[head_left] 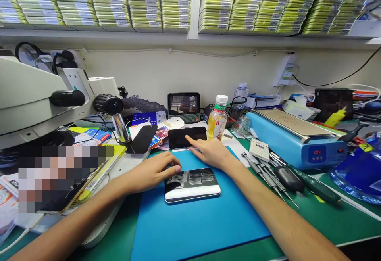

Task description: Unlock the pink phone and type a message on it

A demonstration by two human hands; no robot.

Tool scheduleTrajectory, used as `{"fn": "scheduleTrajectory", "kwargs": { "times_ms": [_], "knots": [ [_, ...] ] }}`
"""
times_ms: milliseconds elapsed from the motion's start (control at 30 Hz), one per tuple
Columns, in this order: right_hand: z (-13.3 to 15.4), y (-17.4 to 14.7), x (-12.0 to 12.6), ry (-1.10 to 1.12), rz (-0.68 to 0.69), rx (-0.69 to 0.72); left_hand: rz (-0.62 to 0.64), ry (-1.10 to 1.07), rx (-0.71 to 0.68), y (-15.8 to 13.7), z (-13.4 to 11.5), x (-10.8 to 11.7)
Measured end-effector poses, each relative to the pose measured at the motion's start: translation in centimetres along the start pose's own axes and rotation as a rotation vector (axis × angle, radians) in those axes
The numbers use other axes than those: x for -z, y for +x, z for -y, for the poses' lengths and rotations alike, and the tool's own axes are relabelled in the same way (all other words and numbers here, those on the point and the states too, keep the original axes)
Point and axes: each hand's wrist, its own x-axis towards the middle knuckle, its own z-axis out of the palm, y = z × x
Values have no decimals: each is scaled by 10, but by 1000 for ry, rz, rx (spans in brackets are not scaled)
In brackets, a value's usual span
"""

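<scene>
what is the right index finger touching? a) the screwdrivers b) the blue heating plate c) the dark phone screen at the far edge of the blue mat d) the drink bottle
c: the right hand has its index fingertip on the dark phone screen, while the drink bottle stands apart beside it.

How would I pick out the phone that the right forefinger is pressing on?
Start at the blue mat in the middle of the bench. At its far edge, just left of the yellow drink bottle, lies a black phone under the right hand. Its dark blank screen faces up, unlike the silver-edged case nearer on the mat, which the left hand touches.
</scene>
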Motion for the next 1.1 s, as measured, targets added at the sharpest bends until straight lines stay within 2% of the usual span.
{"fn": "scheduleTrajectory", "kwargs": {
  "times_ms": [67, 200, 333, 467, 567, 667, 867, 1100],
  "knots": [
    [-1, -1, 0, 44, -47, -35, -11, 2, -2, 0, 0, -1],
    [-2, -3, 1, 171, -242, -198, -20, -14, -19, 0, -1, -2],
    [-4, -3, -2, 264, -241, -134, -26, 41, -12, 1, -2, -3],
    [-13, -4, -2, 335, -331, -228, -70, 147, -5, 1, -2, -4],
    [-24, -6, -1, 240, -302, -281, -117, 223, -16, 1, 1, -4],
    [-33, -8, 1, 192, -286, -322, -111, 283, 7, 2, 2, -4],
    [-34, -10, 1, 445, -262, -405, -77, 350, 49, 1, 0, -5],
    [-37, -10, -3, 254, -243, -348, -64, 363, 74, 1, 2, -6]
  ]
}}
